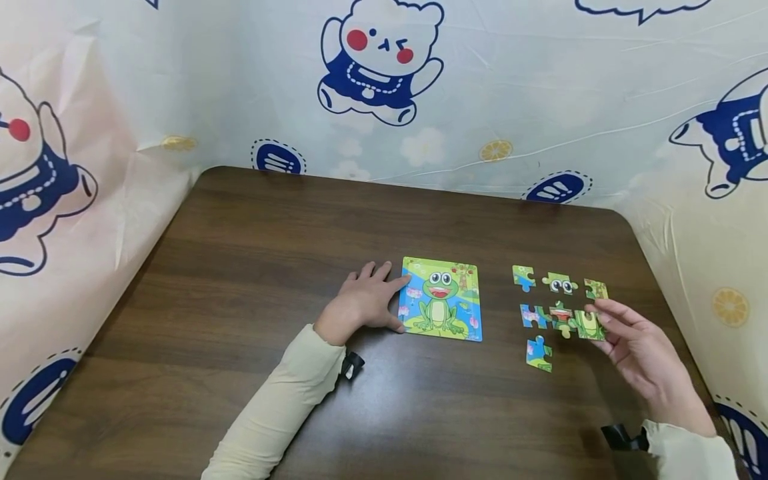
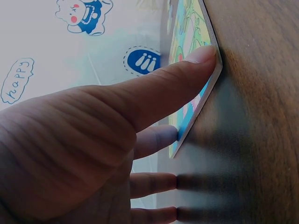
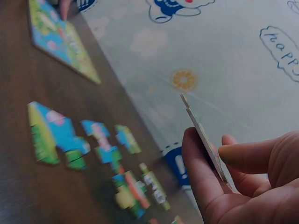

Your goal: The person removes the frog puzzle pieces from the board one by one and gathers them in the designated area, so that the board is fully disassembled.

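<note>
My left hand [image 1: 365, 301] is spread out by the left edge of a square frog picture board [image 1: 443, 313]. Its thumb and index finger touch the board's edge, while other fingertips rest on the table in the left wrist view. My right hand [image 1: 645, 353] pinches a green jigsaw piece [image 1: 589, 325] between thumb and fingers, above the table. Seen edge-on in the right wrist view, the held cardboard [image 3: 205, 144] looks like thin layers stacked together. Loose pieces lie left of that hand, among them an eyes piece [image 1: 561, 285] and a red mouth piece [image 1: 562, 319].
More jigsaw pieces lie in loose rows: a top-left piece [image 1: 524, 278], a top-right piece [image 1: 596, 289], a pink-flower piece [image 1: 533, 317] and a lower corner piece [image 1: 539, 353]. The brown wooden table [image 1: 270, 233] is bordered by a cartoon-printed curtain [image 1: 240, 80].
</note>
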Demonstrator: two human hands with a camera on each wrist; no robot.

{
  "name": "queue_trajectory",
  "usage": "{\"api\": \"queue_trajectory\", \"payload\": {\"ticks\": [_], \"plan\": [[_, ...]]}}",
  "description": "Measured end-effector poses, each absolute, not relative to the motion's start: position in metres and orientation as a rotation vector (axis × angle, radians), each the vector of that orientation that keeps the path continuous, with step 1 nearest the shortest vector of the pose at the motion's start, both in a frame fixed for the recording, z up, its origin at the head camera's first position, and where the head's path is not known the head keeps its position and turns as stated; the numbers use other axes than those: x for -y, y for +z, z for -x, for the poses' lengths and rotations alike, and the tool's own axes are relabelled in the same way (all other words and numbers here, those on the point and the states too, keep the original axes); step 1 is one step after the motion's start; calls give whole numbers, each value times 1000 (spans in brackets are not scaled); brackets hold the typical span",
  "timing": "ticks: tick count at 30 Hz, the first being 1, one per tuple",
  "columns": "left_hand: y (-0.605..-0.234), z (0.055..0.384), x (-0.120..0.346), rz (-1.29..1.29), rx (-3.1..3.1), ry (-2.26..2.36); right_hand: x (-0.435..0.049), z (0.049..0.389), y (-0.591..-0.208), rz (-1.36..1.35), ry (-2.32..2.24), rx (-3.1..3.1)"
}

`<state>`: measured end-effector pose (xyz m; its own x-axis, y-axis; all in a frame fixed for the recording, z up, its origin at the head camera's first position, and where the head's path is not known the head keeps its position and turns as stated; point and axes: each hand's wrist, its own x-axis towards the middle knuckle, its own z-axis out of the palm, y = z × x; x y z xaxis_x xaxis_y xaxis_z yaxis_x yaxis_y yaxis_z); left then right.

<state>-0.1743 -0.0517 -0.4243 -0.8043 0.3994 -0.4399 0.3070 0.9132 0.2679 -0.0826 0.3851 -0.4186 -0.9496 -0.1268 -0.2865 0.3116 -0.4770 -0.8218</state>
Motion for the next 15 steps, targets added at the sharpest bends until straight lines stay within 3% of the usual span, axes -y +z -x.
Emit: {"api": "queue_trajectory", "payload": {"ticks": [15], "plan": [[-425,174,52,-501,-2574,243,-386,62,-452,-383,-2363,-1618]]}}
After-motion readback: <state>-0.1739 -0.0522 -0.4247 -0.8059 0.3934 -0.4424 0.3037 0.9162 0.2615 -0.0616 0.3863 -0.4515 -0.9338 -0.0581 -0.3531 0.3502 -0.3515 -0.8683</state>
